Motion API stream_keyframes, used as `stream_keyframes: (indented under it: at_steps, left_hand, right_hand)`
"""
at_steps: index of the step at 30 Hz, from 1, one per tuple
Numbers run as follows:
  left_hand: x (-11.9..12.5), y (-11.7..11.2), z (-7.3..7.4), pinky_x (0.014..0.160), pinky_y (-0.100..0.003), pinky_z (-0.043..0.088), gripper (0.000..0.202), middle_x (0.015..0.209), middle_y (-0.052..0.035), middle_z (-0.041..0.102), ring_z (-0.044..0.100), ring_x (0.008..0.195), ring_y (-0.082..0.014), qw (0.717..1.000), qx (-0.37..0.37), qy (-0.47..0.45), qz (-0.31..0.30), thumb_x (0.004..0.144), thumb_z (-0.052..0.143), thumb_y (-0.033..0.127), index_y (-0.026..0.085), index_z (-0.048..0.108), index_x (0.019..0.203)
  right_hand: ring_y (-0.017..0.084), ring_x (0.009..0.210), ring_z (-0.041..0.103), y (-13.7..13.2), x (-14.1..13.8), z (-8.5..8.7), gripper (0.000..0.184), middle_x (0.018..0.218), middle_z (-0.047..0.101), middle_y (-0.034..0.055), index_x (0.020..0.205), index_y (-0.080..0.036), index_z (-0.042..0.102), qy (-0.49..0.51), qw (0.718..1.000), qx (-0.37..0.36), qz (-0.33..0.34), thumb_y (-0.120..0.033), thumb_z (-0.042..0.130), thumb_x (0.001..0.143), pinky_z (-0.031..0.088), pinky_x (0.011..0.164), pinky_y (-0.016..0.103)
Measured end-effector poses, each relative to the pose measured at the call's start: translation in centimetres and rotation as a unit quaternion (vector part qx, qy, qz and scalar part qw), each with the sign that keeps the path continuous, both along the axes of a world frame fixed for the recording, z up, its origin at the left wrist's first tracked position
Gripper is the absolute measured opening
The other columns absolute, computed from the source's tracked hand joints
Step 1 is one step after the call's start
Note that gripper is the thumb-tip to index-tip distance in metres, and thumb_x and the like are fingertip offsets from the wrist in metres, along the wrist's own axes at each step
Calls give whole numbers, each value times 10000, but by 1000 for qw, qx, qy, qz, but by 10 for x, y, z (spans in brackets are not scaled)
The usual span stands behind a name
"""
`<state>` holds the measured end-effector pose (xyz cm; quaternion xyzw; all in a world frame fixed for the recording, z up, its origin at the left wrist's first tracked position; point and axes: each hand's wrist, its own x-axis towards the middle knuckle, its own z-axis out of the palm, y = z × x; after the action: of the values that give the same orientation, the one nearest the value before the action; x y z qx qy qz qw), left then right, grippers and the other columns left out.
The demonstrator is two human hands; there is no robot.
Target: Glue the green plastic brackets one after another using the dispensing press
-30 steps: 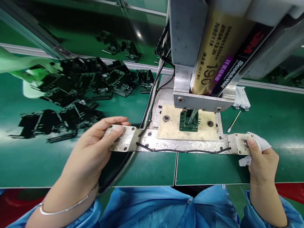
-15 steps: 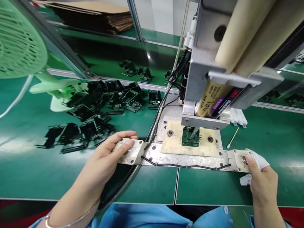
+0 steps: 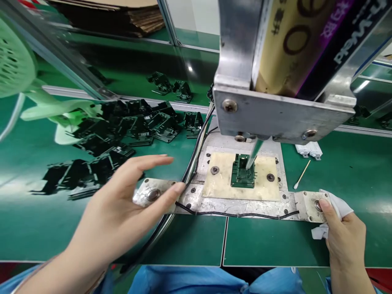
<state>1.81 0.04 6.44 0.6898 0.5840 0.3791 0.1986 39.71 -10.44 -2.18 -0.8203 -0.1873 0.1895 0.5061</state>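
My left hand (image 3: 119,200) hovers over the left button box (image 3: 142,196), its thumb and fingers spread with nothing between them. My right hand (image 3: 346,234) rests at the right button box (image 3: 310,207), thumb on the round metal button. Its fingers, partly hidden, hold a crumpled white cloth (image 3: 340,205) against the box's far side. Between the boxes, a dark green plastic part (image 3: 240,177) sits on a cream fixture plate (image 3: 211,185). The dispensing needle (image 3: 255,153) points down at the part from a metal holder (image 3: 278,116) carrying gold and black adhesive cartridges.
Many dark plastic parts (image 3: 134,126) lie piled at the left, beside a green fan (image 3: 67,110). Cables (image 3: 196,157) run past the left box. A cotton swab (image 3: 302,174) and white pieces (image 3: 309,150) lie at the right. The dispenser holder overhangs the fixture.
My left hand has come off the left button and opened. The dispenser holder has risen towards me, showing more of the needle. My right hand stays with its thumb on its button.
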Motion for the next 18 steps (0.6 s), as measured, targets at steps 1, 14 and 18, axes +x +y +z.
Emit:
stream_keyframes:
  at_steps: [1, 14, 18]
  left_hand:
    - [7, 4, 6, 1054, -297, 404, 525, 1210, -19, 636, 579, 1175, -249, 999, -13, 9, -44, 765, 717, 548, 309, 608, 1219]
    - [87, 53, 12, 1003, -411, 493, 563, 1222, -91, 645, 622, 1096, -267, 923, -269, -76, -266, 720, 793, 451, 196, 577, 1173]
    - [87, 51, 27, 846, -338, 507, 493, 922, -36, 665, 622, 879, -208, 883, -381, -117, -250, 678, 820, 493, 171, 649, 1009]
  right_hand:
    - [249, 780, 644, 0, -1, 0, 695, 912, 730, 114, 1025, -113, 757, 2, 1000, 5, 1, -640, 856, 583, 488, 546, 271]
    - [252, 848, 683, -1, -7, 9, 763, 965, 745, 85, 1070, -131, 748, 19, 999, -37, -3, -669, 865, 542, 528, 554, 227]
    - [255, 847, 686, -1, -4, 4, 750, 990, 745, 96, 1083, -129, 746, 31, 999, -28, 7, -645, 873, 554, 529, 550, 232]
